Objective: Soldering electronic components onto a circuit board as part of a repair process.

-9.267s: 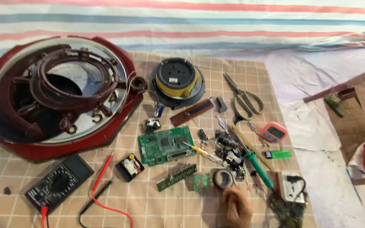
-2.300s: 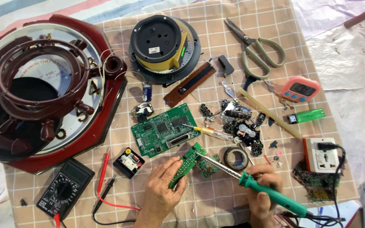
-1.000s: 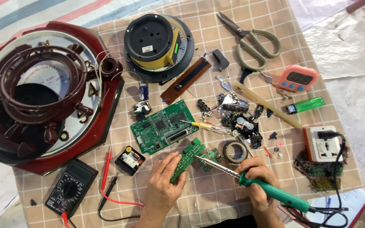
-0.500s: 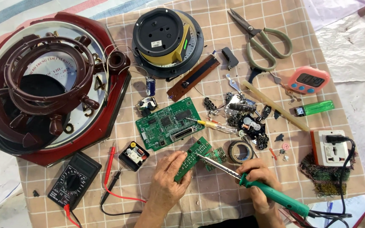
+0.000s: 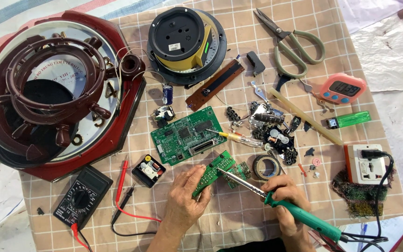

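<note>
A round white label (image 5: 54, 77) with small print sat inside the dark red clock case (image 5: 127, 109) at the upper left of the checked surface (image 5: 239, 219). The narrow green circuit strip (image 5: 213, 171) lay tilted near the front centre. The left hand (image 5: 185, 196) pinched its lower end; the right hand (image 5: 283, 198) gripped a green-handled soldering iron (image 5: 299, 214), tip on the strip.

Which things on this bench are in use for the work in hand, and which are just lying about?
In use:
left hand
small board
right hand
soldering iron

Lying about:
large board
scissors
multimeter
timer
lighter
tape roll
clock case
socket block
</note>
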